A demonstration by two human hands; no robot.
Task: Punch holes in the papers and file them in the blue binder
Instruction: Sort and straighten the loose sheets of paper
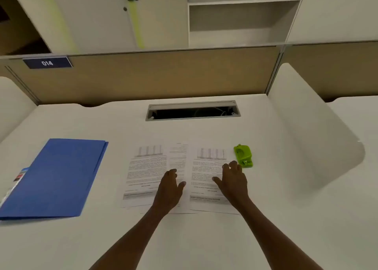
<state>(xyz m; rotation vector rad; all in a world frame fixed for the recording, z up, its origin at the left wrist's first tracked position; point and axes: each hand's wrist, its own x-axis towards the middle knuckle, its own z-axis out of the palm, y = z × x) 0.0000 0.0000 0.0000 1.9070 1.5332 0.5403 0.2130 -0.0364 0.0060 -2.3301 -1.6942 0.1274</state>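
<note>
A white desk (204, 239) carries three overlapping printed papers (143, 173) at its centre. A closed blue binder (57, 177) lies at nine o'clock, and a green hole punch (243, 156) sits just beside the papers at two o'clock.

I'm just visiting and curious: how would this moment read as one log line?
left hand on papers | right hand on papers, beside green punch | blue binder closed, left | no holes punched yet
</note>
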